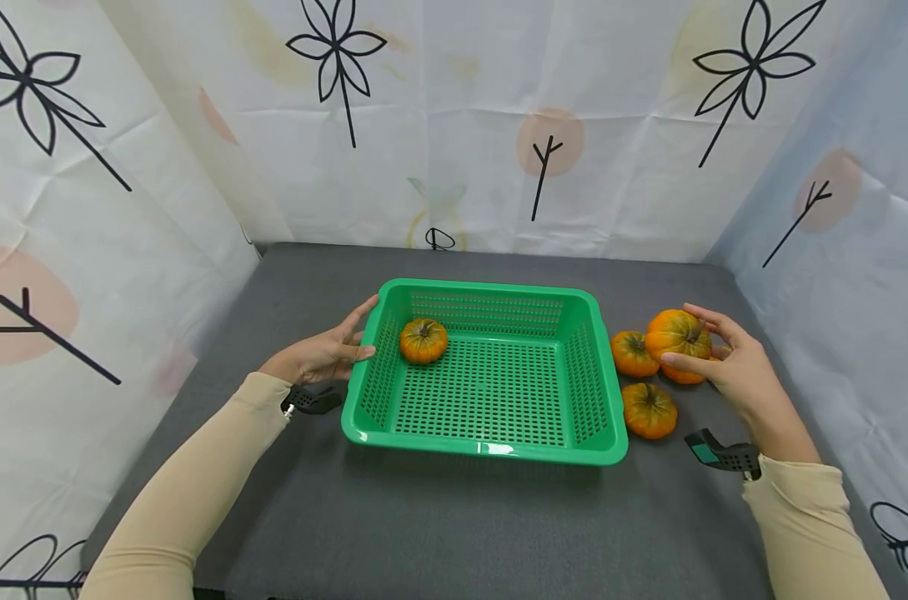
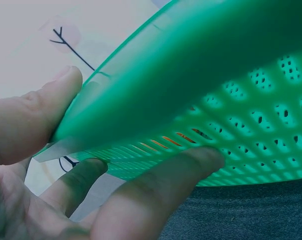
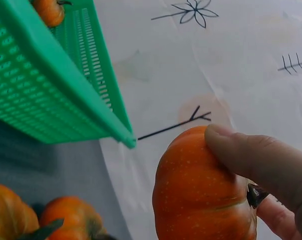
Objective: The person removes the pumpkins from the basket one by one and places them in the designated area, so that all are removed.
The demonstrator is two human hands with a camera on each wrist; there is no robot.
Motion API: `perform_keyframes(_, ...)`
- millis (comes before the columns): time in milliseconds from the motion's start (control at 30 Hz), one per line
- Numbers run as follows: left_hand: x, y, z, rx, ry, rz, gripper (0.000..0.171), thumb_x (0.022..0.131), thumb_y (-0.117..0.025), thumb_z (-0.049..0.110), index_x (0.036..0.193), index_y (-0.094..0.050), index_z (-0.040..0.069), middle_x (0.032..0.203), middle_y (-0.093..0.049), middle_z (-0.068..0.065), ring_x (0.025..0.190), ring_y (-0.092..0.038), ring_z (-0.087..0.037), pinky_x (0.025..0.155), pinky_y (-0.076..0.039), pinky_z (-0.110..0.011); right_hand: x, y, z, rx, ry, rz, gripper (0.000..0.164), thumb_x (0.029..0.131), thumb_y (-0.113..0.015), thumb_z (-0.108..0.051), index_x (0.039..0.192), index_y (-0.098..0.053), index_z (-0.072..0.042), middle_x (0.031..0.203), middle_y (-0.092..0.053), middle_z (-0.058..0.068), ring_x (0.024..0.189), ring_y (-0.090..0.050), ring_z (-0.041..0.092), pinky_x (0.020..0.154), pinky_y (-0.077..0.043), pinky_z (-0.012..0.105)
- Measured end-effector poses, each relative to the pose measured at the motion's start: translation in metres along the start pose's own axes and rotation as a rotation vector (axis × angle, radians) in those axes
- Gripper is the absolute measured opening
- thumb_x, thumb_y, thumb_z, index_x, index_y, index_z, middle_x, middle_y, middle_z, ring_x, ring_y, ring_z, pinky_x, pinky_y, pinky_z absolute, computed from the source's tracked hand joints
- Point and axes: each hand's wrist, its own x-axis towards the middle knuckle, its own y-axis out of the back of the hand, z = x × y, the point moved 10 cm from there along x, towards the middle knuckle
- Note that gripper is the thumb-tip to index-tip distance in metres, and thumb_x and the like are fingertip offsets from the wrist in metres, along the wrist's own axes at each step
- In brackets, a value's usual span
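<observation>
A green plastic basket (image 1: 484, 454) with perforated walls stands on the grey table, one small orange pumpkin (image 1: 423, 341) inside near its left end. My left hand (image 1: 329, 346) holds the basket's left side, thumb at the rim (image 2: 105, 85) and fingers against the outer wall. To the right of the basket, my right hand (image 1: 734, 358) grips another pumpkin (image 1: 677, 333) between thumb and fingers. The right wrist view shows that held pumpkin (image 3: 201, 190) up close, its dark stem toward the palm. Under it, a pumpkin (image 1: 682, 377) is mostly hidden.
Two more pumpkins lie on the table close to the basket's right side, one farther back (image 1: 632, 354) and one nearer (image 1: 649, 410). White patterned cloth (image 1: 461, 125) walls the table at the back and sides. Black straps with devices (image 1: 724, 454) sit on both wrists.
</observation>
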Motion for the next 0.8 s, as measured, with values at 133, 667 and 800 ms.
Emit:
perform_keyframes(133,0.000,-0.001,0.000,0.004,-0.001,-0.004,0.096,0.099,-0.054,0.005,0.150,0.015,0.049,0.162,-0.002,-0.016,0.126,-0.051,-0.042,0.093,-0.049,-0.060,-0.006,0.007,0.018,0.055,-0.031,0.018,0.079,0.087,-0.073,-0.035,0.151,-0.027,-0.042,0.159,-0.007,0.020,0.140,-0.014,0.053,0.105,-0.030,0.065)
perform_keyframes(667,0.000,0.001,-0.001,0.004,0.001,0.001,0.095,0.099,-0.052,0.004,0.150,0.013,0.050,0.162,-0.004,-0.016,0.125,-0.052,-0.039,0.094,-0.049,-0.059,-0.024,0.013,0.080,0.031,-0.137,0.007,0.085,0.089,-0.071,-0.037,0.155,-0.018,-0.035,0.159,0.004,0.025,0.138,-0.003,0.061,0.103,-0.017,0.076)
perform_keyframes(800,0.000,0.000,0.000,0.004,0.001,0.004,0.095,0.099,-0.052,0.003,0.150,0.012,0.051,0.162,-0.005,-0.016,0.125,-0.052,-0.040,0.094,-0.049,-0.059,-0.026,0.009,0.092,0.014,-0.153,-0.007,0.086,0.089,-0.070,-0.037,0.156,-0.017,-0.029,0.159,0.003,0.028,0.139,-0.003,0.059,0.104,-0.018,0.075)
